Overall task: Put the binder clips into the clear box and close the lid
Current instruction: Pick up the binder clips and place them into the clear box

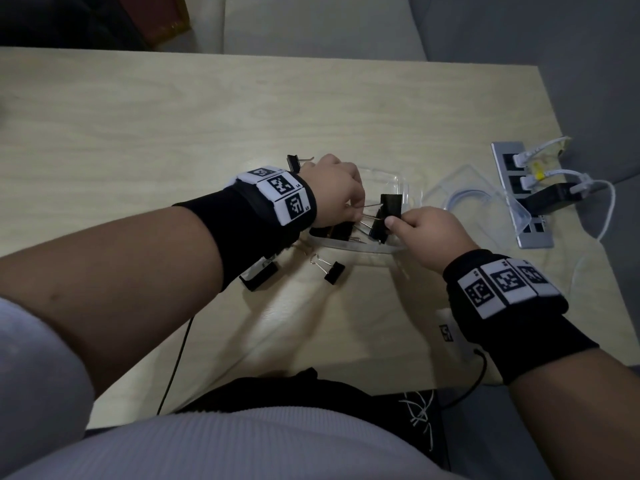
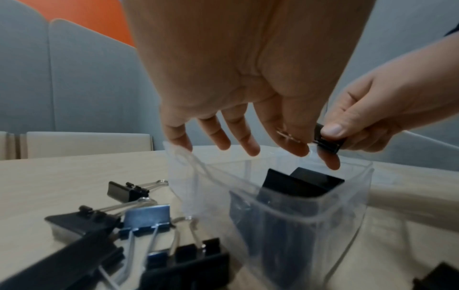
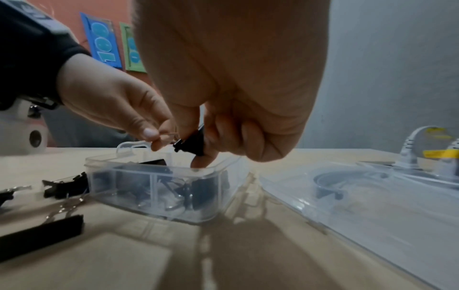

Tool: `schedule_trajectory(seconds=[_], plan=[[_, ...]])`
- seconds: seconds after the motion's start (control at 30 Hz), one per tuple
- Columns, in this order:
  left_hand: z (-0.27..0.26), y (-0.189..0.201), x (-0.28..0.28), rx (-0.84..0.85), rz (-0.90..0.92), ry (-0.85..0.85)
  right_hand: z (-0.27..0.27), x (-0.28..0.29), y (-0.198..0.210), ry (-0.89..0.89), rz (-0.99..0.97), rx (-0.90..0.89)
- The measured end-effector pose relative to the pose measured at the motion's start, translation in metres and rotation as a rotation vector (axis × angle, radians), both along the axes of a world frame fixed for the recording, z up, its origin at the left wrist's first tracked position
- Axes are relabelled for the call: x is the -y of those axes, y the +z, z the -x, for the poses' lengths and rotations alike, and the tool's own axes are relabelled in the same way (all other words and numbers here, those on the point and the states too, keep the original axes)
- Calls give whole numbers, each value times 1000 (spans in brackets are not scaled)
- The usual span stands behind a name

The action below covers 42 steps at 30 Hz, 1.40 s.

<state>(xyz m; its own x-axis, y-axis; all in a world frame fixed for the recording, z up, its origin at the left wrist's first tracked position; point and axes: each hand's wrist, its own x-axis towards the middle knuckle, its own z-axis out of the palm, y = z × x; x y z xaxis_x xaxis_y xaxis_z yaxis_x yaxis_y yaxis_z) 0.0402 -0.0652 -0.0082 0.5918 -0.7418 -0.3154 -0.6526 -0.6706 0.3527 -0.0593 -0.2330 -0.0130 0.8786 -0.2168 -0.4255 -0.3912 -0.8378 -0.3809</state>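
Both hands hold one black binder clip [image 1: 378, 226] just above the open clear box [image 1: 346, 245]. My right hand [image 1: 393, 226] pinches its black body [image 3: 191, 142] between thumb and fingers. My left hand [image 1: 353, 212] pinches its wire handle [image 2: 288, 135] with thumb and forefinger, the other fingers hanging straight over the box [image 2: 310, 217]. Several black clips lie inside the box [image 3: 161, 186], one standing up [image 1: 391, 203]. More clips lie loose on the table: one near the front [image 1: 334, 272], one behind my left wrist [image 1: 294, 162], and a few to the box's left [image 2: 146, 217].
The clear lid [image 1: 474, 188] lies flat to the right of the box, against a metal power strip [image 1: 535, 237] with white plugs and cables at the table's right edge. A thin black cable [image 1: 180, 358] runs off the front edge. The table's [image 1: 173, 126] far half is bare wood.
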Motion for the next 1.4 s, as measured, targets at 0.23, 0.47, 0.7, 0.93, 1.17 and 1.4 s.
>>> schedule_trajectory(seconds=[0.23, 0.47, 0.7, 0.93, 1.17, 1.4], plan=[[9, -4, 10, 73, -95, -120, 2, 0, 3, -66, 75, 137], [20, -16, 22, 231, -138, -52, -2, -8, -7, -5, 183, 81], [14, -12, 2, 212, -37, 59, 1, -14, -13, -7, 251, 141], [8, 0, -58, 126, 77, 178, 28, -54, -1, 258, 83, 346], [5, 3, -108, -146, -212, 149, 43, -89, -29, 524, 163, 142], [40, -11, -108, -54, -510, 1, 36, -91, -27, 492, 236, 120]])
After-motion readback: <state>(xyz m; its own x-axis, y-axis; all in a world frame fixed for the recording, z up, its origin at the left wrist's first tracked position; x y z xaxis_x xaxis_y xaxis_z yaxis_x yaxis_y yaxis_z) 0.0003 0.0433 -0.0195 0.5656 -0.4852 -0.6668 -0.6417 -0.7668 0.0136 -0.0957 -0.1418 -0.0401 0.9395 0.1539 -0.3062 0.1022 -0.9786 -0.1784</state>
